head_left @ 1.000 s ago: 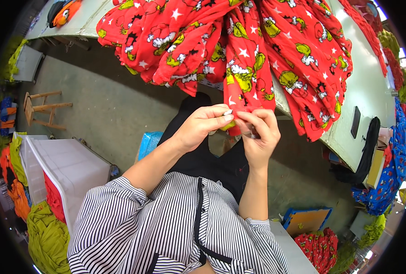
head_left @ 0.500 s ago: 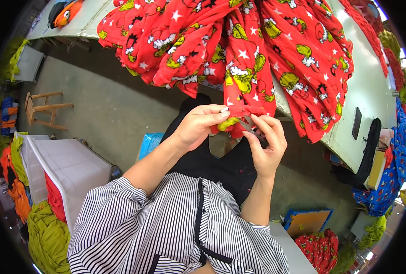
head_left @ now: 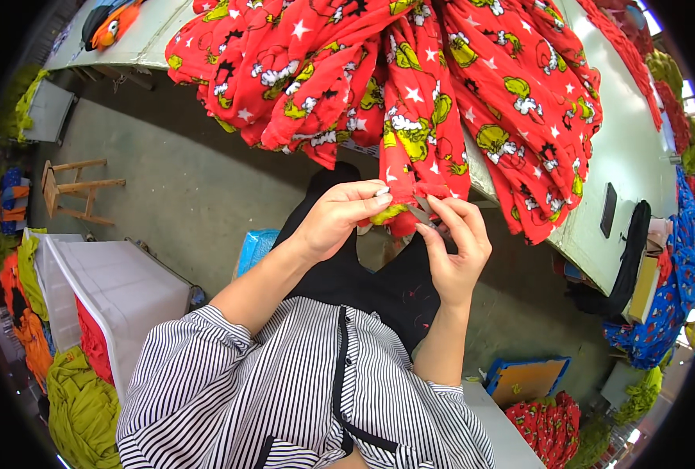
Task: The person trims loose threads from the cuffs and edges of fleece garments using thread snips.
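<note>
A red fleece garment (head_left: pixel 415 133), printed with green cartoon figures and white stars, hangs over the table edge toward me. My left hand (head_left: pixel 343 216) pinches the left side of its lower end between thumb and fingers. At the same end, my right hand (head_left: pixel 458 244) is closed around small metal thread snips (head_left: pixel 421 213). Their pointed blades touch or nearly touch the fabric's edge; the grip part is mostly hidden by my fingers. A patch of yellow-green print shows between the two hands.
More of the red printed fabric (head_left: pixel 511 117) spreads over the pale green table (head_left: pixel 589 242), where a dark phone (head_left: pixel 609 209) lies. To the left stand a wooden stool (head_left: pixel 74 186) and a white bin (head_left: pixel 140 289). A blue-wrapped seat (head_left: pixel 257 248) shows beside my legs.
The garment's end and the blades have shifted very slightly, with the blades showing a little more against the red edge. Both hands keep their hold in nearly the same place.
</note>
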`<state>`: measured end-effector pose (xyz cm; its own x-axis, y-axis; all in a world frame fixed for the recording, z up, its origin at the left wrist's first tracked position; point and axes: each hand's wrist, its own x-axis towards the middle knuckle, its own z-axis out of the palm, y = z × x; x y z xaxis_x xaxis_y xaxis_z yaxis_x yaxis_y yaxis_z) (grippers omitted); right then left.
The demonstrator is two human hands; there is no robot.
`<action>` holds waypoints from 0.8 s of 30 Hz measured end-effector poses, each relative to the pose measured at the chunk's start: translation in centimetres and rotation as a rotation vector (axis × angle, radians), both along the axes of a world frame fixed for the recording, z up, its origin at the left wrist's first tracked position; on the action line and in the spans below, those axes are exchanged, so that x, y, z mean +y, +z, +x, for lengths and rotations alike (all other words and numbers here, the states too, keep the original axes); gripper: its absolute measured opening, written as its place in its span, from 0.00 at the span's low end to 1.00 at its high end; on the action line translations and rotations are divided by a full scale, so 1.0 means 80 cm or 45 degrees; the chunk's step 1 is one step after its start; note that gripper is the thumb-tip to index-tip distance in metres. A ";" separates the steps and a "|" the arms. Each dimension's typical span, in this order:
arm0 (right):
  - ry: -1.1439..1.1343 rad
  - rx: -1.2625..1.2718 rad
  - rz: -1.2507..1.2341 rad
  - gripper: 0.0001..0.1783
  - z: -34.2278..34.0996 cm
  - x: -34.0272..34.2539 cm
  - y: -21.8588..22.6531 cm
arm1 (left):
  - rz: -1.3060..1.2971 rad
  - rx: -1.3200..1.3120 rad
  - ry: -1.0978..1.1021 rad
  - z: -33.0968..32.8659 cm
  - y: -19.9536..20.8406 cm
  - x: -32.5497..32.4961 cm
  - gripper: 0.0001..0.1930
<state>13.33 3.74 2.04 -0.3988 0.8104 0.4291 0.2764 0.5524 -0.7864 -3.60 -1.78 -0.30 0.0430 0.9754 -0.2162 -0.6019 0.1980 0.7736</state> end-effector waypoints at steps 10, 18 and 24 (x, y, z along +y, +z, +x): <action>0.192 0.666 -0.492 0.22 0.009 0.006 -0.017 | 0.007 0.001 0.019 0.003 0.007 0.002 0.09; 0.130 0.232 -0.089 0.14 -0.029 0.002 -0.011 | 0.027 0.043 -0.032 0.001 -0.005 -0.001 0.11; 0.262 0.769 -0.535 0.07 0.006 0.009 -0.011 | 0.022 0.064 0.043 0.005 -0.002 -0.002 0.08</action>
